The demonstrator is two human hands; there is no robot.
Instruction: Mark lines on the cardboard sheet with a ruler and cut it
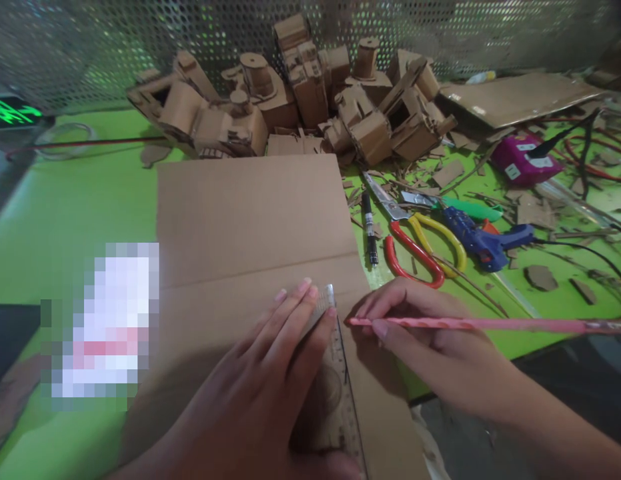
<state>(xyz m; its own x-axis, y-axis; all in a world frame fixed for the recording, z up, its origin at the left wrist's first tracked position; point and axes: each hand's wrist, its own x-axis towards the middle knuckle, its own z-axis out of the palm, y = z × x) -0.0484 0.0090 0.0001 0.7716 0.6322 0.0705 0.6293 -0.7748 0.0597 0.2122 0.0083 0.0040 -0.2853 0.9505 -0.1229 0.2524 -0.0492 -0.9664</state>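
Note:
A sheet of brown cardboard (250, 213) with a crease across it lies before me. My left hand (275, 367) rests on it with fingers stretched out flat, pressing down a clear plastic ruler (347, 413). Part of the ruler is hidden under that hand. Along its right edge runs a dark line. My right hand (425, 327) is closed around a pink pencil (470, 324) near the point. The tip is at the cardboard, just right of the ruler's upper end; I cannot tell whether it touches.
Right of the cardboard lie a black pen (369, 230), scissors (415, 233) with red and yellow handles, a green cutter (473, 208) and a blue glue gun (487, 240). Cardboard models (310, 87) line the back. A purple box (525, 160) stands among scraps and cables.

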